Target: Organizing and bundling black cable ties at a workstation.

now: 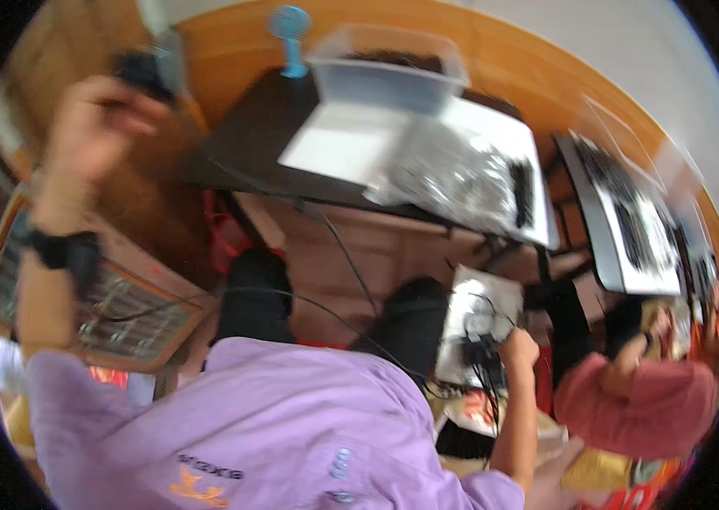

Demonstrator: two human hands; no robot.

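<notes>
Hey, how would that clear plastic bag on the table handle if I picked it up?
The bag will likely feel floppy, as its film looks crumpled. Its glossy surface may be slippery. It probably won't roll, lying spread out.

One lilac shirt (pixel 291 399), its wearer's two hands (pixel 103 123) (pixel 519 349) — on the near table (pixel 245 127), one blue fan (pixel 291 24), one clear tub (pixel 376 87), one plastic bag (pixel 444 174).
</notes>
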